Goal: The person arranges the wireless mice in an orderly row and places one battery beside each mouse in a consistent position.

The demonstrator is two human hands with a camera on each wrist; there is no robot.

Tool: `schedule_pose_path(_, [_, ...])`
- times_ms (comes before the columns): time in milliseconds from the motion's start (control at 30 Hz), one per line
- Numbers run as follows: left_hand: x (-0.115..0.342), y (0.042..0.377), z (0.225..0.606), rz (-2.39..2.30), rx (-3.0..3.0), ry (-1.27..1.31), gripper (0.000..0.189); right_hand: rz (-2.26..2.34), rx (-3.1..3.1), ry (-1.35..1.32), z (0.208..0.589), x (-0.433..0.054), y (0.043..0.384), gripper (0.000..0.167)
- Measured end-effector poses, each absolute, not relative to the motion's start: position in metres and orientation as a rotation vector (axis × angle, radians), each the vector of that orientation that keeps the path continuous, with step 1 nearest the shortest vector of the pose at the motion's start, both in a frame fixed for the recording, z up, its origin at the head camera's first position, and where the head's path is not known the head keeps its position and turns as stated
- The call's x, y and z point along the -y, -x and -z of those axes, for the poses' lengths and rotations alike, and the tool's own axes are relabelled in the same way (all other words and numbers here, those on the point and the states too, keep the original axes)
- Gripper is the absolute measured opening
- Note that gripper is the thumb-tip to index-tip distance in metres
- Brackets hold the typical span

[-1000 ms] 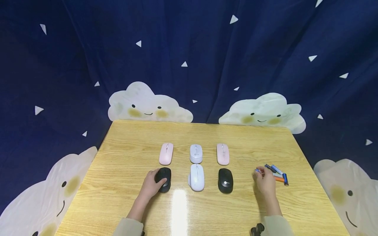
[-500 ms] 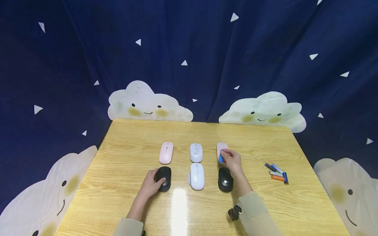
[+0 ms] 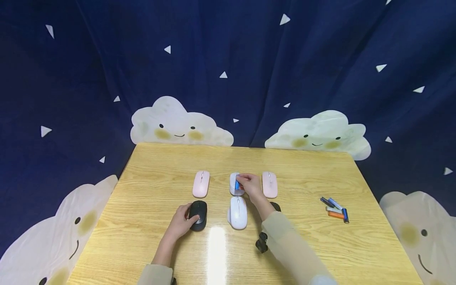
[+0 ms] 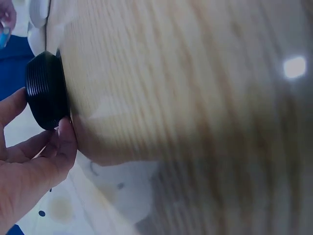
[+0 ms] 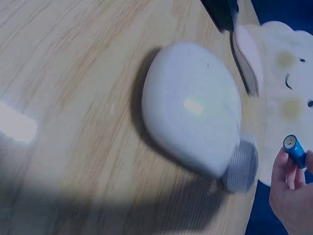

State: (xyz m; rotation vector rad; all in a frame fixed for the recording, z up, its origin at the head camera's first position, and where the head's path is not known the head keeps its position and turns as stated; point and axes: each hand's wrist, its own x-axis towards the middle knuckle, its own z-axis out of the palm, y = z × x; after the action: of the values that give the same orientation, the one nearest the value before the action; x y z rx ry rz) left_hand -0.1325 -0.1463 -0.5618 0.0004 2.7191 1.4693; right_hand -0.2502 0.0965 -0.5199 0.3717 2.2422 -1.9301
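At the front left, my left hand (image 3: pixel 180 222) grips a black mouse (image 3: pixel 198 214) by its sides, thumb on the near right side and fingers at its left. The left wrist view gives the mouse's ribbed side (image 4: pixel 41 88) between thumb and fingers. My right hand (image 3: pixel 252 187) pinches a blue battery (image 3: pixel 237 184) over the back white mouse (image 3: pixel 232 180), part of which it hides. In the right wrist view the battery (image 5: pixel 295 151) tilts with one end toward the camera. Just in front lies a second white mouse (image 3: pixel 238 213).
Pink mice lie at back left (image 3: pixel 201 184) and back right (image 3: pixel 269 185). My right forearm covers most of another black mouse (image 3: pixel 275 206). On the right of the wooden table (image 3: pixel 370 245) is a small group of batteries (image 3: pixel 335 215), orange, blue and pale. A dark blue curtain hangs behind.
My right hand has moved left from the group of batteries, past the right pink mouse, to the back white mouse, carrying the blue battery. The left hand has stayed on the black mouse.
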Motion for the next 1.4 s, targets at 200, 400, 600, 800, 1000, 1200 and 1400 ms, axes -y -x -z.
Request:
schedule_pose_path(200, [0.146, 0.136, 0.562, -1.467, -2.659, 0.072, 0.056, 1.888, -2.259, -0.354, 0.524, -0.067, 0.256, 0.021])
schedule_pose_path(400, [0.146, 0.135, 0.559, -1.429, -2.654, 0.104, 0.054, 1.797, -2.286, -0.324, 0.53, -0.044, 0.258, 0.018])
schedule_pose_path(600, [0.148, 0.136, 0.561, -1.44, -2.648, 0.102, 0.055, 1.734, -2.346, -0.289, 0.536, -0.028, 0.259, 0.017])
schedule_pose_path(800, [0.149, 0.136, 0.561, -1.447, -2.652, 0.1, 0.056, 1.603, -2.513, -0.269, 0.548, -0.016, 0.261, 0.013])
schedule_pose_path(1000, [0.147, 0.135, 0.558, -1.445, -2.645, 0.102, 0.056, 1.487, -2.587, -0.294, 0.553, -0.008, 0.263, 0.013])
schedule_pose_path(1200, [0.149, 0.135, 0.56, -1.458, -2.646, 0.093, 0.056, 1.436, -2.707, -0.229, 0.624, -0.003, 0.296, 0.014])
schedule_pose_path(1400, [0.153, 0.133, 0.567, -1.546, -2.685, -0.043, 0.06, 1.393, -2.802, -0.187, 0.699, 0.001, 0.329, 0.018])
